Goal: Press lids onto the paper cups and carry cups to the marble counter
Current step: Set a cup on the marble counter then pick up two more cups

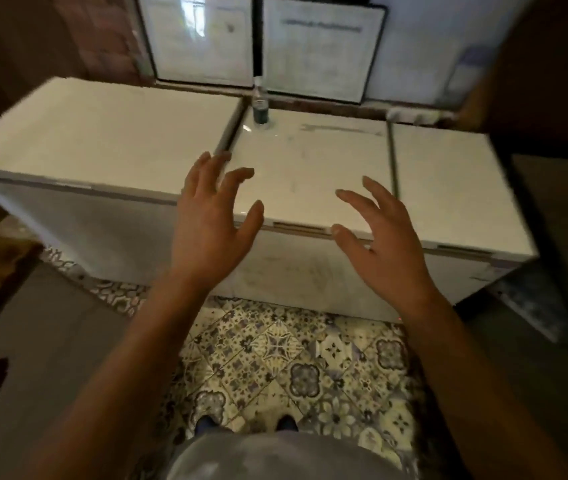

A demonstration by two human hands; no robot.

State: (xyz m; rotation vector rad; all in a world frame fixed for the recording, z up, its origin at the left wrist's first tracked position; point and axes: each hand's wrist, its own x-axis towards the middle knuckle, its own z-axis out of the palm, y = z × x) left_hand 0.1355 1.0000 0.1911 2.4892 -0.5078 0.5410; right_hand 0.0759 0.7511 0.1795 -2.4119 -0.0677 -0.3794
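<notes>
Both the bare left hand (211, 220) and bare right hand (377, 233) are spread wide, holding nothing, over the white freezer lid (310, 161) at 12 o'clock; no paper cups or lids show, so neither hand is nearer

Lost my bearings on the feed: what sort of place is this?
Probably a shop or café back area: white chest freezers in a row, framed notices on the wall, patterned tile floor. No cups in view.
</notes>
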